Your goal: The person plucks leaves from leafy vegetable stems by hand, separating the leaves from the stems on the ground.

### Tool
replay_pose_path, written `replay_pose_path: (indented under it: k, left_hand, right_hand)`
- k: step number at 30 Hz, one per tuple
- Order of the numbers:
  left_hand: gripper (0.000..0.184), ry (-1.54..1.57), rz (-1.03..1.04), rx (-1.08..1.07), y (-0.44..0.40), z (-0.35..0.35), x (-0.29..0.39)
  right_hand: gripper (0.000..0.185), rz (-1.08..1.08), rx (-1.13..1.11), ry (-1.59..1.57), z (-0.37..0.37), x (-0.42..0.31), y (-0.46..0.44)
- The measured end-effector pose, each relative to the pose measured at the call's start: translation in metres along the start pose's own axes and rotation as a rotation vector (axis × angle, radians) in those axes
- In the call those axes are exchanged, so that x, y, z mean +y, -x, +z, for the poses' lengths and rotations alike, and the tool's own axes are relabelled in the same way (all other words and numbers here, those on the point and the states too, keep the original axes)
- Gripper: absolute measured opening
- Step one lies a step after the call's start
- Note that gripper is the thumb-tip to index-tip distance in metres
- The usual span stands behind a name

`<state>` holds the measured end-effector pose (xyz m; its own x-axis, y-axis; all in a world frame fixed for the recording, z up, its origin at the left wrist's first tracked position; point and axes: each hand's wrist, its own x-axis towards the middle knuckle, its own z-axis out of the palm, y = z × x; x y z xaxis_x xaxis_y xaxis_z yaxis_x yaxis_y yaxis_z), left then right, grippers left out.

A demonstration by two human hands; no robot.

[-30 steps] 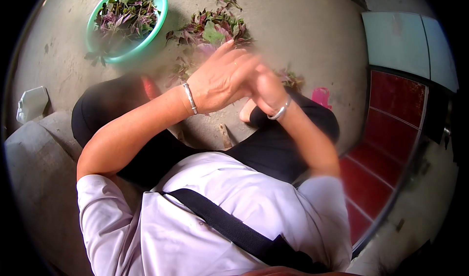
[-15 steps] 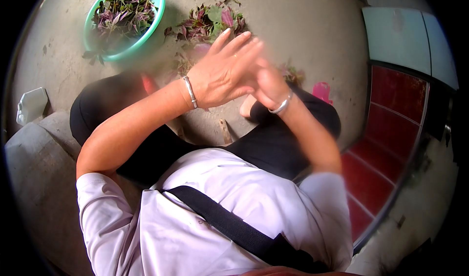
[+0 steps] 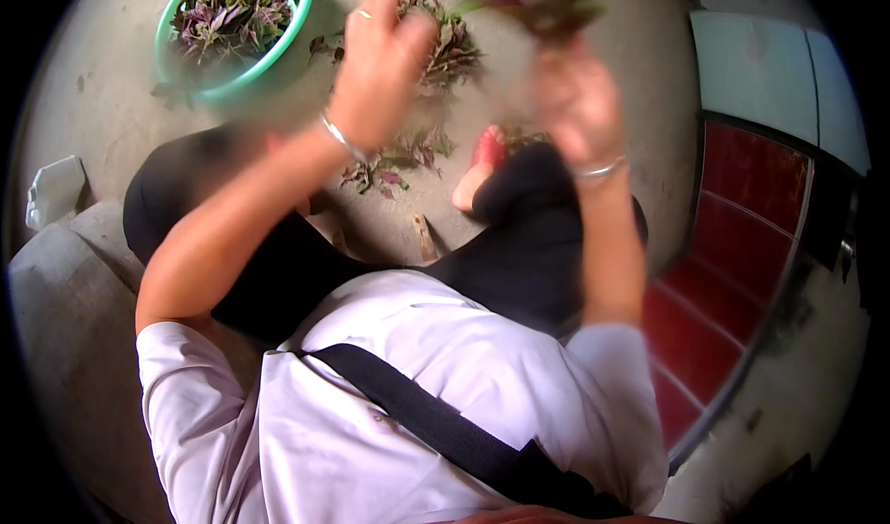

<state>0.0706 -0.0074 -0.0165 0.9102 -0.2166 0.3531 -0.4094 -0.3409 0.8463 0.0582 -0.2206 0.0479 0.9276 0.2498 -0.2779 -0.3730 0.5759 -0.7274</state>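
My right hand (image 3: 579, 102) is raised above my right knee, its fingers closed around a sprig of purple-green leafy greens (image 3: 547, 3) that looks like amaranth. The sprig is smeared by motion, and its pale stem points left. Level with it, my left hand (image 3: 385, 70) has a ring and a bracelet and hangs over the floor. Its thumb and fingers are bent but apart, somewhat blurred, with nothing visible between them. Behind it lies a pile of the same greens (image 3: 454, 53), partly hidden. Loose leaves (image 3: 399, 163) are scattered nearer my feet.
A green basin (image 3: 304, 24) holding leafy greens stands at the upper left. My foot in a red sandal (image 3: 489, 149) rests by the loose leaves. A whitish plastic container (image 3: 56, 190) is at the far left. Red tiles (image 3: 742, 246) and a pale cabinet (image 3: 756, 79) border the right.
My hands were together over the middle, the left in front of the right. They have moved up and apart, and a leafy sprig now shows in the right.
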Motion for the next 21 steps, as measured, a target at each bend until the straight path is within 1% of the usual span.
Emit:
replay_pose_path:
  k: [1,2,3,4,5,6,7,8,10,11,12,14,15,16,17,18,19,20,21]
  left_hand:
    - [0.062,0.259,-0.227,0.078,-0.004,0.0,-0.006]
    - [0.063,0.779,-0.699,0.078,-0.009,-0.003,-0.004]
    - [0.065,1.001,-0.889,-0.098,-0.008,-0.009,-0.011]
    - [0.067,1.16,-1.006,-0.199,-0.006,-0.008,-0.005]
    - [0.067,1.369,-0.998,-0.333,-0.003,-0.004,-0.003]
    - [0.067,1.578,-0.978,-0.473,0.0,-0.001,-0.002]
    - [0.064,1.566,-0.984,-0.58,0.001,0.0,-0.005]
    - [0.063,1.378,-1.047,-0.47,0.0,0.001,-0.01]
    - [0.06,1.006,-1.138,-0.249,0.001,0.001,-0.017]
    - [0.059,0.899,-1.112,-0.171,0.001,-0.003,-0.021]
    - [0.055,0.861,-1.112,-0.107,0.0,-0.006,-0.029]
    - [0.05,0.813,-1.078,-0.062,-0.001,-0.012,-0.039]
    - [0.043,0.831,-1.079,-0.062,-0.005,-0.015,-0.043]
    - [0.028,0.91,-1.164,-0.019,-0.016,-0.019,-0.015]
    - [0.031,0.848,-1.102,-0.046,-0.017,-0.025,-0.001]
    - [0.034,0.786,-1.039,-0.069,-0.018,-0.029,0.009]
    - [0.034,0.757,-1.08,0.009,-0.023,-0.029,0.016]
    - [0.033,0.763,-1.026,0.012,-0.023,-0.033,0.02]
    - [0.032,0.768,-0.971,0.017,-0.023,-0.037,0.024]
  right_hand:
    - [0.013,-0.089,-0.173,-0.074,-0.007,-0.013,-0.003]
    - [0.016,-0.057,-0.295,-0.087,-0.014,-0.025,-0.004]
    - [0.015,-0.018,-0.335,-0.095,-0.019,-0.019,-0.005]
    - [0.013,-0.017,-0.2,0.301,-0.02,-0.005,-0.007]
    - [0.012,0.032,-0.082,0.783,-0.019,0.009,-0.009]
    - [0.011,0.134,0.004,1.159,-0.018,0.022,-0.012]
    - [0.013,-0.103,-0.067,1.598,-0.05,0.043,-0.016]
    - [0.015,-0.367,-0.145,2.026,-0.077,0.061,-0.017]
    - [0.016,-0.19,0.018,1.839,-0.091,0.058,-0.013]
    - [0.017,-0.111,0.09,1.743,-0.1,0.053,-0.011]
    - [0.015,-0.237,0.144,1.801,-0.115,0.049,-0.009]
    - [0.015,-0.296,0.257,1.799,-0.155,0.042,-0.003]
    - [0.015,-0.243,0.337,1.835,-0.173,0.038,0.0]
    - [0.015,-0.195,0.421,1.869,-0.188,0.034,0.006]
    - [0.015,-0.077,0.511,1.942,-0.196,0.029,0.013]
    - [0.016,-0.026,0.547,2.006,-0.214,0.024,0.022]
    - [0.017,0.024,0.579,2.068,-0.239,0.021,0.031]
    - [0.018,0.075,0.608,2.128,-0.259,0.02,0.039]
    - [0.02,0.319,0.566,2.21,-0.272,0.018,0.046]
